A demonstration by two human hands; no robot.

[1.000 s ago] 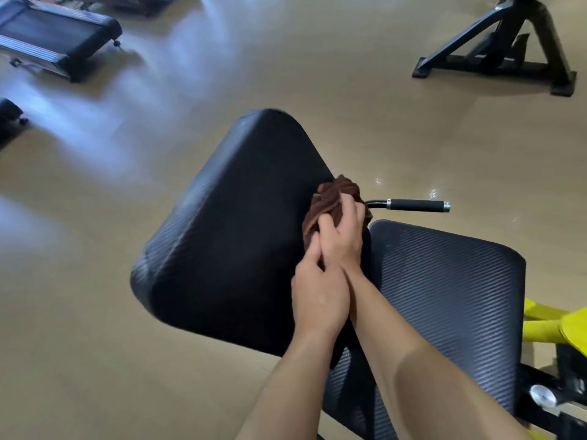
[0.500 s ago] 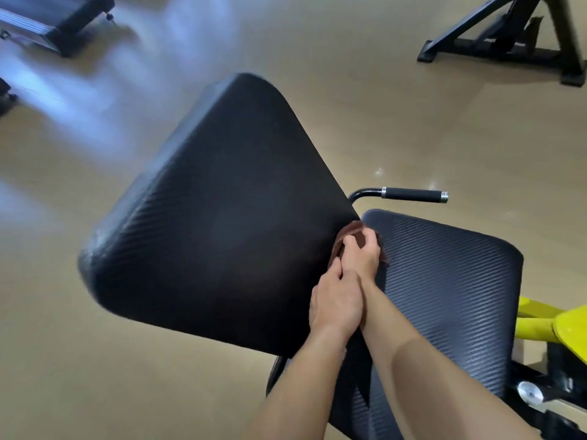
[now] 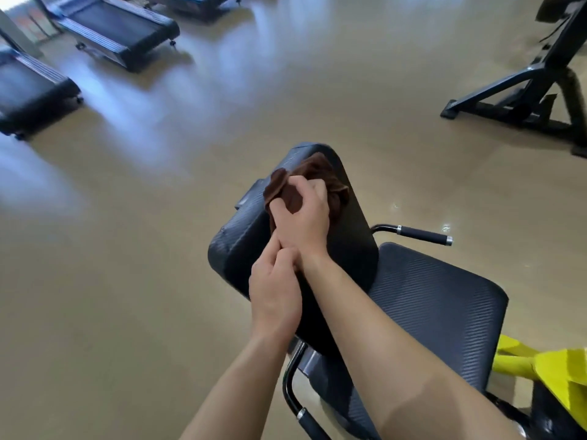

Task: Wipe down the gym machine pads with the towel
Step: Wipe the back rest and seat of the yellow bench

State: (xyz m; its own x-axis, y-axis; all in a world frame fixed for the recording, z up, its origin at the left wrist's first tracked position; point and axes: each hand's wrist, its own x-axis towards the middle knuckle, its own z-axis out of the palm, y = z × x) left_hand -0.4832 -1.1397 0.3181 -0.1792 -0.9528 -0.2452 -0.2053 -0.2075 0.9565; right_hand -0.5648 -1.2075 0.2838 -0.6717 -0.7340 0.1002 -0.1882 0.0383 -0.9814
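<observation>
Glossy tan gym floor (image 3: 158, 281). Right hand (image 3: 301, 214) fisted on bunched brown towel (image 3: 287, 188), pressed near top of ribbed black back pad (image 3: 355, 236). Left hand (image 3: 274, 296), fingers curled, grips right wrist lower on pad. Ribbed seat pad (image 3: 438, 309) beside.

So the back pad (image 3: 251, 246) sits just left of the seat pad (image 3: 435, 300), touching it. The towel (image 3: 287, 192) is on the back pad's far end under the right hand (image 3: 303, 217), with the left hand (image 3: 274, 296) right behind it. A handle (image 3: 419, 234) sticks out beyond the seat pad. Treadmills (image 3: 117, 30) are way off far left, and a machine frame (image 3: 524, 90) far right.
</observation>
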